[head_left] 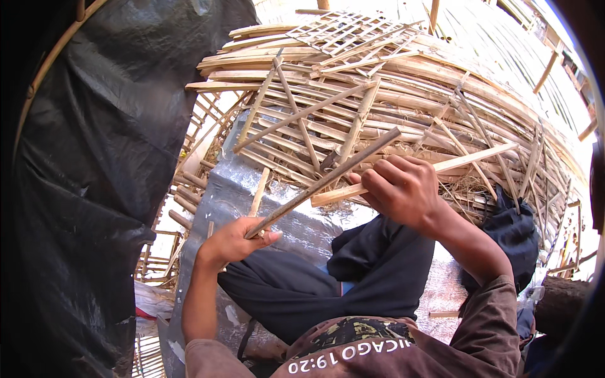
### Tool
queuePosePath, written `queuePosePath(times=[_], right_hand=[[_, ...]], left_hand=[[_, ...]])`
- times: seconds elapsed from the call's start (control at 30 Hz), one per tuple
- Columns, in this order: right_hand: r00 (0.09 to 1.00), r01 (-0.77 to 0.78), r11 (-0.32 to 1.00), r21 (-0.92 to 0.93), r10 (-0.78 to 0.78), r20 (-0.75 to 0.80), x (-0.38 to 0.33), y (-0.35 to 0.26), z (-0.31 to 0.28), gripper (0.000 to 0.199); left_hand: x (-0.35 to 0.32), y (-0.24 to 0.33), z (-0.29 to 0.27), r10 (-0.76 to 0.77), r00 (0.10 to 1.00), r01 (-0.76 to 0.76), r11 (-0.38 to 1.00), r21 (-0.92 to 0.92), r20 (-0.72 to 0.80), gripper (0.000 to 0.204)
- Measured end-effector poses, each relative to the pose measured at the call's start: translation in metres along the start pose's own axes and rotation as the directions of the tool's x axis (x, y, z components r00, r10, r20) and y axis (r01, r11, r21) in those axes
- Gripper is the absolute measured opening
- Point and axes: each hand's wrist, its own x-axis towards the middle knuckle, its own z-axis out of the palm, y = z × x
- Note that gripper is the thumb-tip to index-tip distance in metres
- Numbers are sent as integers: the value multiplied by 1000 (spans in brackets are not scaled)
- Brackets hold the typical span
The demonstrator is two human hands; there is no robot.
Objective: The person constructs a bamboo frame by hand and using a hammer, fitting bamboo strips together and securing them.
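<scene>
My left hand point(234, 244) is closed around the lower end of a long, narrow brownish-grey stick point(328, 181). The stick slants up to the right across the middle of the view. In my right hand point(400, 189) is a pale split-bamboo strip point(469, 159), gripped near its left part, with its long end pointing right. The strip's left end lies close to the stick; whether the two touch I cannot tell. Another thin pale strip point(259, 194) rests on the grey sheet point(234, 189) just beyond my left hand.
Ahead, a slatted bamboo lattice point(302, 116) lies on a wide spread of split-bamboo lengths point(416, 104). Black sheeting point(94, 176) hangs along the left. A dark cloth bag point(507, 230) sits at the right, near a thick log point(563, 302). My crossed legs point(302, 280) fill the near middle.
</scene>
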Motion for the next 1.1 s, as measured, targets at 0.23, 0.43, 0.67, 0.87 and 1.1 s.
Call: queuePosePath(times=[0.23,0.43,0.67,0.87,1.1], right_hand=[[977,213,976,-34,-213,14,4,23,-9,12],[973,211,977,-32,-213,-84,13,39,-6,15],[934,-154,978,-140,98,-343,-4,37,-1,29],[870,-169,980,103,197,-451,-10,29,13,36],[851,-21,994,107,74,-520,26,39,10,36]], left_hand=[[0,-6,-4,42,995,-55,988,143,91,34],[1,2,-5,38,999,-38,999,1,27,32],[-15,9,13,200,933,-43,888,457,-300,35],[-22,22,30,411,890,-285,841,460,-200,26],[-22,30,20,242,970,-239,915,325,35,22]])
